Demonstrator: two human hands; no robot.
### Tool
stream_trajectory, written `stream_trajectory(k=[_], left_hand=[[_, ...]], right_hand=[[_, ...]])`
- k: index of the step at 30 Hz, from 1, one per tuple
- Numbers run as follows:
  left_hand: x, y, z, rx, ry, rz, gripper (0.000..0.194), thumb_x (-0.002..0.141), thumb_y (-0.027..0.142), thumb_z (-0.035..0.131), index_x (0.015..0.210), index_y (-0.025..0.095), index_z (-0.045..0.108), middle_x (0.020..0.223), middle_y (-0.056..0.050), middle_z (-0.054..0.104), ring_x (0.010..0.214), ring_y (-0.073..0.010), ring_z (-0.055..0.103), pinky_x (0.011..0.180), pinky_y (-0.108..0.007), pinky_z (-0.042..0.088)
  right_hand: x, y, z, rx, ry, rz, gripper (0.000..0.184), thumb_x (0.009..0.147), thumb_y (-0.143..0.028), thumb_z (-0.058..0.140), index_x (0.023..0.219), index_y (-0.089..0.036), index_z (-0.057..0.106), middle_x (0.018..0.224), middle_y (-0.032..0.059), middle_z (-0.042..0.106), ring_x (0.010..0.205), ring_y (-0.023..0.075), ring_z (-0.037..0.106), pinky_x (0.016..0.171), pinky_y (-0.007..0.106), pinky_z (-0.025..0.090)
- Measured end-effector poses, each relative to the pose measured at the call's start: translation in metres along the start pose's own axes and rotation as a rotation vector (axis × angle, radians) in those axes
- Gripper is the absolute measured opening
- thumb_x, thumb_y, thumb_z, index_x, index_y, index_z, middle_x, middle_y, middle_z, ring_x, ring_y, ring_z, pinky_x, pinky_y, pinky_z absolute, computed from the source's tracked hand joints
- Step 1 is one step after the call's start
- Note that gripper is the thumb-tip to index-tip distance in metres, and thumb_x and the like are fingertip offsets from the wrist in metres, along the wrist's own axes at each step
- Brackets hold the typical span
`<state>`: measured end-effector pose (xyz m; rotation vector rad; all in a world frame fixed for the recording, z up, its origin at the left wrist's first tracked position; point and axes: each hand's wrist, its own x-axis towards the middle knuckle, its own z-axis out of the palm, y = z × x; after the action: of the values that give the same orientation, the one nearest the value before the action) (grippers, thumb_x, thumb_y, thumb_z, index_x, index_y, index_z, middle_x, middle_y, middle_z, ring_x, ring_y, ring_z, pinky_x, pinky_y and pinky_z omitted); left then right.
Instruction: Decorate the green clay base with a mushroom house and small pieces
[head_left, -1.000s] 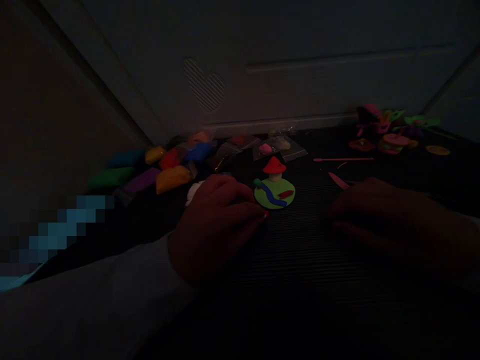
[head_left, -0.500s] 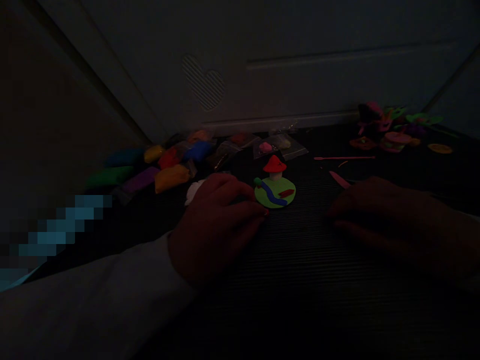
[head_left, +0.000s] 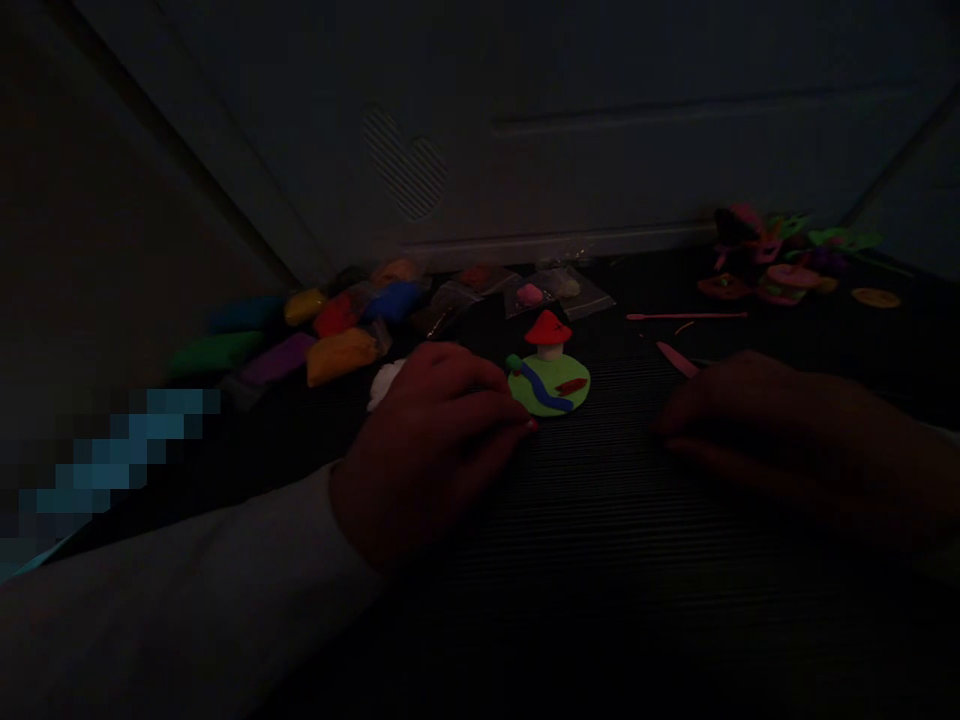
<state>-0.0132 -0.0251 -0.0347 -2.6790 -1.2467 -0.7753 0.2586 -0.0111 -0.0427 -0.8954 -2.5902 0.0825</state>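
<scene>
A clay scene stands in the middle: a light-green round base (head_left: pixel 556 379) with a blue strip (head_left: pixel 541 388), a dark-green ball (head_left: pixel 514 363), a flat red piece (head_left: pixel 572 387) and a red-capped mushroom (head_left: pixel 549 330). Just left of the base, my left hand (head_left: pixel 439 440) rests with thumb and fingertips pinched on a small red piece of clay (head_left: pixel 532 426). White clay (head_left: pixel 385 383) shows partly behind this hand. My right hand (head_left: pixel 795 440) lies at the right, fingers drawn together; whatever they may hold is hidden in the dark. A pink clay knife (head_left: pixel 676 360) lies by its knuckles.
Bags of coloured clay, among them an orange one (head_left: pixel 342 357) and a green one (head_left: pixel 217 354), lie at the back left. A thin pink tool (head_left: pixel 686 317) lies behind the knife. Several finished clay models (head_left: pixel 784 280) stand at the back right, before a panelled wall (head_left: pixel 637 180).
Both hands hold nearly the same place and pose. The picture has darkened slightly, and the view has shifted a little.
</scene>
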Motion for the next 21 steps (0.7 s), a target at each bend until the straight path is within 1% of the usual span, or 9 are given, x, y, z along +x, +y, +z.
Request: stream_trajectory(k=[3,6,9,11,13,15,17,19,21], left_hand=[[0.001,0.004,-0.007,-0.124,-0.006,-0.094,0.009,0.073,0.027,0.065,0.079,0.021,0.069,0.089,-0.002,0.061,0.085,-0.0153,0.055,0.077,-0.029,0.044],[0.002,0.008,-0.017,-0.302,-0.034,-0.222,0.011,0.070,0.027,0.069,0.080,0.023,0.069,0.090,0.001,0.063,0.083,-0.0126,0.059,0.075,-0.024,0.046],[0.004,0.012,-0.024,-0.519,-0.086,-0.337,0.008,0.071,0.025,0.068,0.079,0.025,0.069,0.088,0.003,0.065,0.081,-0.0108,0.061,0.073,-0.020,0.048],[0.005,0.014,-0.027,-0.675,-0.100,-0.384,0.006,0.072,0.023,0.067,0.077,0.026,0.068,0.087,0.005,0.065,0.082,-0.0095,0.062,0.073,-0.017,0.049],[0.005,0.015,-0.028,-0.814,-0.100,-0.425,0.008,0.072,0.018,0.066,0.075,0.025,0.068,0.085,0.005,0.065,0.080,-0.0086,0.062,0.070,-0.016,0.049],[0.007,0.017,-0.029,-0.924,-0.085,-0.469,0.010,0.073,0.015,0.064,0.074,0.024,0.067,0.083,0.006,0.066,0.076,-0.0081,0.062,0.065,-0.015,0.050],[0.011,0.020,-0.031,-0.998,-0.061,-0.490,0.009,0.074,0.015,0.062,0.073,0.024,0.066,0.081,0.006,0.067,0.072,-0.0074,0.062,0.060,-0.014,0.050],[0.017,0.022,-0.036,-1.030,-0.011,-0.472,0.009,0.073,0.015,0.063,0.070,0.023,0.066,0.079,0.006,0.067,0.070,-0.0067,0.061,0.058,-0.013,0.050],[0.024,0.025,-0.043,-1.016,0.040,-0.421,0.008,0.072,0.015,0.064,0.068,0.022,0.065,0.078,0.005,0.067,0.069,-0.0073,0.062,0.058,-0.014,0.050]], right_hand=[[0.002,-0.001,-0.002,-0.002,0.017,-0.013,0.014,0.083,-0.027,0.047,0.088,-0.020,0.058,0.082,0.0003,0.060,0.073,0.0124,0.056,0.064,0.027,0.044],[0.004,-0.004,-0.004,0.006,0.013,-0.029,0.013,0.083,-0.026,0.047,0.087,-0.020,0.058,0.081,0.0009,0.060,0.073,0.0122,0.055,0.065,0.027,0.043],[0.003,-0.007,-0.003,0.048,0.023,-0.012,0.014,0.083,-0.026,0.047,0.088,-0.020,0.059,0.083,0.0019,0.059,0.075,0.0128,0.054,0.067,0.028,0.042],[0.003,-0.010,-0.002,0.088,0.053,0.016,0.015,0.083,-0.027,0.047,0.087,-0.020,0.059,0.084,0.0028,0.059,0.077,0.0136,0.053,0.069,0.029,0.041],[0.005,-0.015,-0.004,0.107,0.082,0.030,0.013,0.083,-0.026,0.048,0.087,-0.019,0.059,0.085,0.0030,0.059,0.079,0.0138,0.052,0.070,0.029,0.041],[0.010,-0.022,-0.011,0.099,0.102,0.022,0.011,0.082,-0.023,0.049,0.088,-0.020,0.058,0.087,0.0020,0.059,0.081,0.0133,0.052,0.071,0.028,0.040],[0.019,-0.029,-0.023,0.078,0.138,-0.032,0.010,0.081,-0.021,0.050,0.087,-0.021,0.058,0.086,-0.0002,0.060,0.080,0.0119,0.053,0.070,0.028,0.039],[0.030,-0.038,-0.039,0.053,0.208,-0.095,0.009,0.081,-0.021,0.050,0.085,-0.022,0.057,0.083,-0.0024,0.060,0.076,0.0104,0.053,0.072,0.028,0.038],[0.041,-0.048,-0.055,0.023,0.288,-0.145,0.009,0.081,-0.021,0.050,0.084,-0.022,0.058,0.082,-0.0031,0.060,0.075,0.0099,0.054,0.075,0.030,0.038]])
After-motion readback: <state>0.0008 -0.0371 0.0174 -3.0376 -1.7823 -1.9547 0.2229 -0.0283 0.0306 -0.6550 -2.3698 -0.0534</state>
